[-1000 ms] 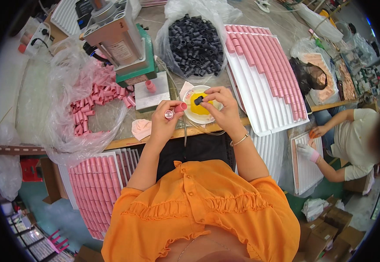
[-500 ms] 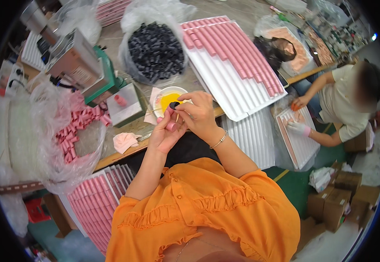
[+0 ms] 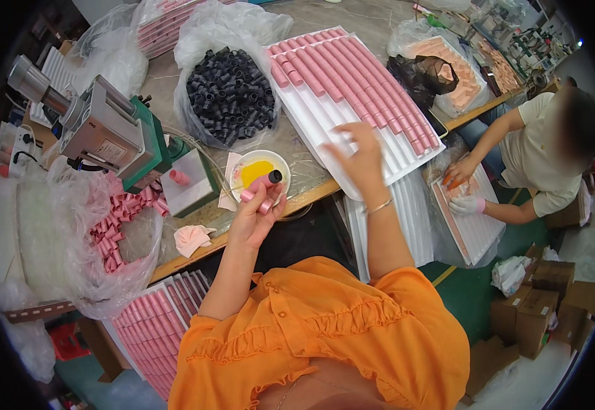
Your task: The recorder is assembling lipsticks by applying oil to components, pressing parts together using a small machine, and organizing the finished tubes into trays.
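A cluttered workshop table point(image 3: 304, 166) stretches out in front of me. Over its front edge, the left hand point(image 3: 251, 224) has its grip closed on two pink tubes point(image 3: 259, 183), one ending in a black piece point(image 3: 275, 177), beside a white bowl point(image 3: 285, 166). The right hand point(image 3: 362, 156), blurred, has its grip spread wide and looks bare, over a partly filled white tray point(image 3: 311, 121). Farther back, a clear bag point(image 3: 236, 31) holds black pieces point(image 3: 229, 96).

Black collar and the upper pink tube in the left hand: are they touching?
Touching: the head view shows the black collar on the upper pink tube's end, with no gap between them.
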`<action>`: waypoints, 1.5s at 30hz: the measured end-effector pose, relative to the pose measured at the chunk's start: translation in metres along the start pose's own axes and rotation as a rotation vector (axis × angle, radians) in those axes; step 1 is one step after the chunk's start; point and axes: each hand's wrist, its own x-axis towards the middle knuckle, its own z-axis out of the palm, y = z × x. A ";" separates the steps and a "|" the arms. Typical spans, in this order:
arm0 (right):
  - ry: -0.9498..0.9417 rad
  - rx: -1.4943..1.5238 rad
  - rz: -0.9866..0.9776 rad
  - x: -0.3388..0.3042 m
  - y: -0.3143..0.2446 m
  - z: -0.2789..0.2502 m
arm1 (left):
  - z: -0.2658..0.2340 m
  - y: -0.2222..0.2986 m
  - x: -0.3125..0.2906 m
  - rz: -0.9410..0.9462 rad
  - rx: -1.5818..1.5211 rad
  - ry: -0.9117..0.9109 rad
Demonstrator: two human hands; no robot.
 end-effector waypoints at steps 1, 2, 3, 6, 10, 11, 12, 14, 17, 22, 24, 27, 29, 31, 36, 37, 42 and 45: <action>0.108 -0.344 -0.066 0.009 0.028 -0.008 | -0.001 0.003 0.000 0.045 0.070 -0.006; 0.091 -0.590 0.072 0.015 0.049 -0.011 | -0.002 0.007 -0.001 0.049 0.070 0.000; 0.121 -0.738 0.120 0.019 0.072 -0.012 | -0.004 0.011 -0.002 0.092 0.132 0.038; 0.010 -0.754 0.234 0.027 0.099 -0.016 | -0.005 0.019 -0.007 0.173 0.200 0.140; 0.116 -0.570 0.114 0.022 0.065 -0.008 | -0.013 0.033 -0.015 0.289 0.291 0.139; 0.137 -0.419 0.099 0.018 0.046 -0.011 | -0.014 0.036 -0.017 0.334 0.364 0.159; 0.046 -0.195 0.073 0.012 0.023 -0.004 | -0.015 0.039 -0.019 0.375 0.440 0.181; -0.206 0.102 -0.004 -0.006 -0.042 0.021 | -0.019 0.045 -0.026 0.430 0.457 0.240; -0.401 0.075 -0.344 -0.032 -0.074 0.067 | -0.024 0.049 -0.037 0.521 0.664 0.264; -0.507 0.143 -0.477 -0.035 -0.096 0.097 | -0.046 0.082 -0.061 0.523 0.739 0.285; -0.531 0.120 -0.500 -0.039 -0.104 0.109 | -0.043 0.084 -0.064 0.450 0.870 0.310; -0.605 0.066 -0.493 -0.041 -0.107 0.129 | -0.050 0.082 -0.063 0.567 0.947 0.376; -0.681 0.014 -0.472 -0.037 -0.104 0.141 | -0.053 0.089 -0.057 0.673 1.032 0.379; -0.664 0.122 -0.298 -0.032 -0.102 0.158 | -0.067 0.105 -0.047 0.934 1.266 0.618; -0.584 0.060 -0.245 -0.014 -0.120 0.217 | -0.088 0.140 -0.017 0.858 1.547 0.706; -0.562 0.015 -0.290 -0.011 -0.121 0.229 | -0.090 0.144 -0.013 0.971 1.566 0.647; -0.690 -0.102 -0.274 -0.010 -0.129 0.260 | -0.107 0.150 -0.035 1.166 1.401 0.674; -0.635 -0.182 -0.290 -0.012 -0.129 0.248 | -0.099 0.144 -0.062 1.229 1.063 0.472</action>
